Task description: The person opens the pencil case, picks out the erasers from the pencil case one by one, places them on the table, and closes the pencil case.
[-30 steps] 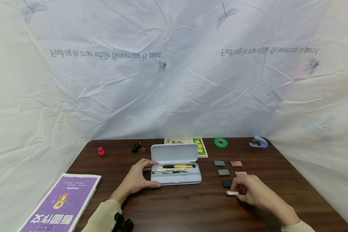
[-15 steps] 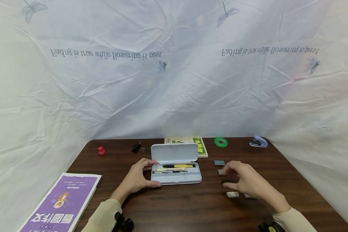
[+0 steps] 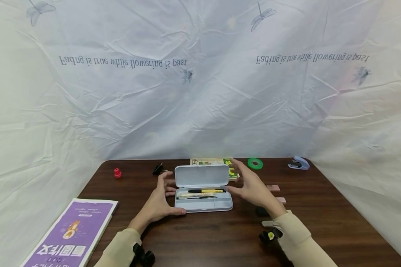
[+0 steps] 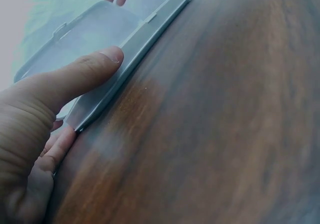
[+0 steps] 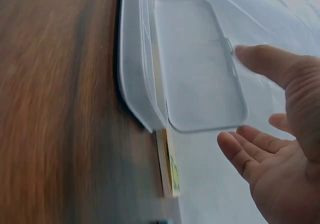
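A pale grey pencil case (image 3: 201, 176) stands with its lid raised at mid-table. Inside its tray lie a yellow-and-black pen (image 3: 207, 191) and other slim pens. My left hand (image 3: 155, 200) holds the case's left end, thumb on the front edge and lower fingers round the side, as the left wrist view shows too. At the lid's right end hovers my right hand (image 3: 254, 189), fingers spread and holding nothing. In the right wrist view its thumb (image 5: 255, 59) is near the lid's edge (image 5: 235, 69); contact is unclear.
Right of the case lie small blocks: two pink (image 3: 273, 188), one black (image 3: 261, 211), one white (image 3: 267, 224). Behind are a booklet (image 3: 210, 161), green tape roll (image 3: 255, 163), stapler (image 3: 299, 163), binder clip (image 3: 157, 169) and red object (image 3: 117, 173). A purple book (image 3: 70, 233) lies left.
My right hand let go of the white block, then moved left and away to the pencil case's lid. The left hand stays at the case, its index finger now lifted higher toward the lid.
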`<state>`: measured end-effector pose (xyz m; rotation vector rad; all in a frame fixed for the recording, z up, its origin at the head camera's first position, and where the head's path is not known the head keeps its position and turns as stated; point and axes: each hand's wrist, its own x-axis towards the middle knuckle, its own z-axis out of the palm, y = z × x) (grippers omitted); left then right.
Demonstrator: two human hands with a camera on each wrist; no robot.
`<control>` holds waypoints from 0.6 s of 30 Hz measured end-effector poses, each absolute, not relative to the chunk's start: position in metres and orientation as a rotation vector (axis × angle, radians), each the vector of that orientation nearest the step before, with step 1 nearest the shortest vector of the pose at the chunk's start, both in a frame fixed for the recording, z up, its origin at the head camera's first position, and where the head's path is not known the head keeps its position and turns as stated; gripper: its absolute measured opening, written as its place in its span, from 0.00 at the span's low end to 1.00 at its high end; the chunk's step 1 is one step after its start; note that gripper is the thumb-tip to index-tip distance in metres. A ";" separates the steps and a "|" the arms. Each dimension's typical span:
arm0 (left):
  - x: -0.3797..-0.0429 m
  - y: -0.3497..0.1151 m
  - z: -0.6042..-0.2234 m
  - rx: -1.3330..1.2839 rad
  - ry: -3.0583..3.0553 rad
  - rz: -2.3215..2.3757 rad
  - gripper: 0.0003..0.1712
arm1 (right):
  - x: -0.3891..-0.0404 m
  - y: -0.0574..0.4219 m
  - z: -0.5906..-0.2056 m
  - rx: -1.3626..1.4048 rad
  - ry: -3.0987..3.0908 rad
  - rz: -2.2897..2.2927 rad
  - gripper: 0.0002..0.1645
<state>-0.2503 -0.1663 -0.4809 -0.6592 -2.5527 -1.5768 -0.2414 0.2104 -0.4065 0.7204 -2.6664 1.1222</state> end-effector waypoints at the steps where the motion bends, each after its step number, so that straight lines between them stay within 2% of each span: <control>1: -0.250 -0.166 -0.481 -0.656 -2.560 -1.574 0.84 | -0.243 0.208 -0.406 0.723 -2.658 1.130 0.60; 4: -0.250 -0.167 -0.480 -0.635 -2.600 -1.553 0.82 | -0.246 0.205 -0.407 0.725 -2.636 1.097 0.45; 7: -0.249 -0.168 -0.478 -0.627 -2.645 -1.481 0.71 | -0.246 0.205 -0.408 0.740 -2.643 1.078 0.24; 9: -0.248 -0.169 -0.478 -0.645 -2.661 -1.442 0.63 | -0.246 0.204 -0.409 0.781 -2.678 1.075 0.13; 15: -0.248 -0.172 -0.479 -0.702 -2.660 -1.387 0.39 | -0.244 0.200 -0.412 0.977 -2.808 0.975 0.03; 18: -0.248 -0.172 -0.480 -0.700 -2.654 -1.385 0.36 | -0.242 0.197 -0.411 1.001 -2.844 0.917 0.03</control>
